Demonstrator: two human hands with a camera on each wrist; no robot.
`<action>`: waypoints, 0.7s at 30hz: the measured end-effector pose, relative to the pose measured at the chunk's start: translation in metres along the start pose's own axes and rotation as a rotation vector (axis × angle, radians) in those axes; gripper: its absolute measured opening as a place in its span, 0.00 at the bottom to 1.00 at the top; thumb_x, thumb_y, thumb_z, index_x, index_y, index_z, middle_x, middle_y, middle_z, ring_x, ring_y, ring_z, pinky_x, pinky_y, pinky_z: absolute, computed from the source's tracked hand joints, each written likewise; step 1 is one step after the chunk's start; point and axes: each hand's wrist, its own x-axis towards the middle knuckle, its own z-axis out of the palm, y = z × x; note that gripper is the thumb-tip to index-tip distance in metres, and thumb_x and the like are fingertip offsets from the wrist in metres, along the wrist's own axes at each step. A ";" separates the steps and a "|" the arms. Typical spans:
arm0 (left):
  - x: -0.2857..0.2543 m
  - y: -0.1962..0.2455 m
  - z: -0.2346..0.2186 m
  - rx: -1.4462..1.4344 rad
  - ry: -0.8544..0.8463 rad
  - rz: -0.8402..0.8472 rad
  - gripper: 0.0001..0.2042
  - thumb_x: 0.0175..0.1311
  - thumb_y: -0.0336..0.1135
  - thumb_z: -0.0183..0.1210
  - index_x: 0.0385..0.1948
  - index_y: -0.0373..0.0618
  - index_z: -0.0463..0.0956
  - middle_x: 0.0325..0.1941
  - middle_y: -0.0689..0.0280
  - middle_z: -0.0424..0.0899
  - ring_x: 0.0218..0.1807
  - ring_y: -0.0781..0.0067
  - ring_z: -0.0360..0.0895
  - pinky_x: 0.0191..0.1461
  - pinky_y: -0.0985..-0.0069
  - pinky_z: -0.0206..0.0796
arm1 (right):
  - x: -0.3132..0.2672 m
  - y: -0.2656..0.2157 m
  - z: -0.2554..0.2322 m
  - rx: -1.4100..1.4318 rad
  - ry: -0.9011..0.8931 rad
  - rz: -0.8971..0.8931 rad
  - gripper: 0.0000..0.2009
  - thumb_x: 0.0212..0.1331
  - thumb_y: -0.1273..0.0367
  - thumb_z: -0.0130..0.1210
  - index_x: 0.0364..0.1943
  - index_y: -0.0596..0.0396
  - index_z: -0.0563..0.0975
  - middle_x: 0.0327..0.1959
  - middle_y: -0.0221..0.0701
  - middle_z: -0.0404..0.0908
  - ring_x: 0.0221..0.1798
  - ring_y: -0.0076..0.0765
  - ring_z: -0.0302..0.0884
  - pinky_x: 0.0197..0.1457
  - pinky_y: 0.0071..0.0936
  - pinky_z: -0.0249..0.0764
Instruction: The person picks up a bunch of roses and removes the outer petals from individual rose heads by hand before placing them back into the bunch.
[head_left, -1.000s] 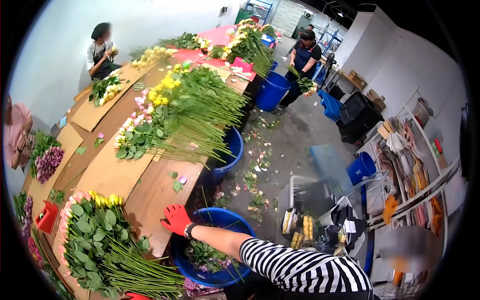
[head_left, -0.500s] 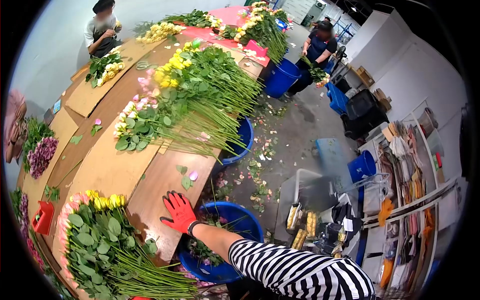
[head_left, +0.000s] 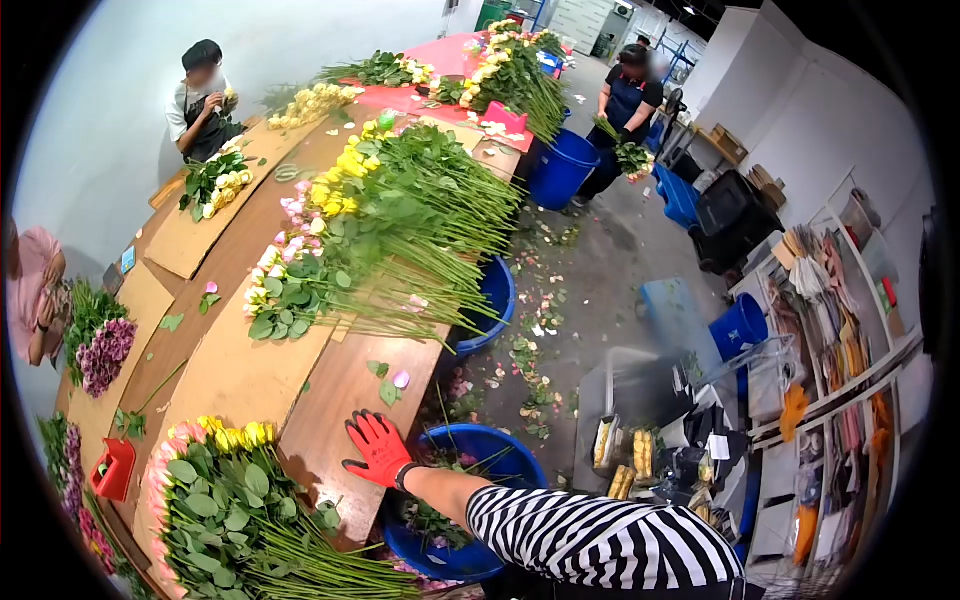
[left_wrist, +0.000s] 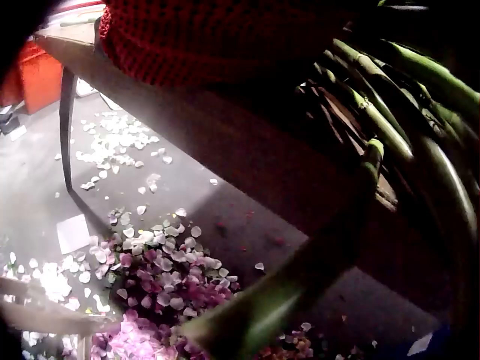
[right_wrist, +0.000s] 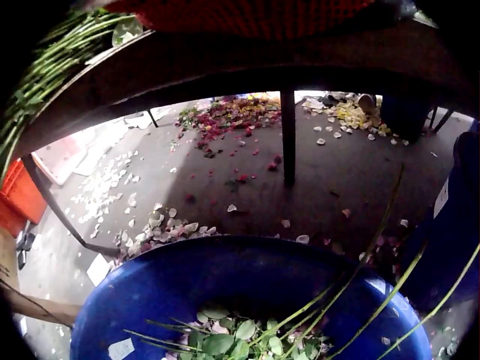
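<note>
My right hand (head_left: 378,452), in a red glove with dark fingertips, rests with fingers spread on the brown table (head_left: 330,425) near its edge. Beside it lies a large bundle of pink and yellow roses (head_left: 215,490), stems pointing toward me. Below the right hand stands a blue bucket (head_left: 525,465) with leaves, petals and cut stems in it. My left hand (left_wrist: 217,45) is outside the head view; its red knit glove shows at the top of the left wrist view, at the table edge close to thick green stems (left_wrist: 382,127). Its fingers are hidden.
More yellow and pink roses (head_left: 335,190) lie farther up the table, stems over the edge. A red plastic holder (head_left: 115,470) stands left. People work at the back right (head_left: 625,110), behind the table (head_left: 205,115) and far left (head_left: 38,280). Petals (head_left: 530,370) litter the floor.
My right hand has come down from the table edge to lie flatter with spread fingers. The head view has shifted, and the sliver of left glove at its bottom edge is gone from sight.
</note>
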 end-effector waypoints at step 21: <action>0.003 0.003 0.004 -0.039 -0.043 -0.083 0.25 0.71 0.54 0.39 0.62 0.52 0.68 0.64 0.57 0.71 0.60 0.52 0.70 0.57 0.50 0.62 | 0.000 0.000 -0.004 -0.003 -0.019 -0.001 0.40 0.61 0.42 0.46 0.70 0.55 0.59 0.71 0.48 0.58 0.74 0.53 0.52 0.76 0.51 0.45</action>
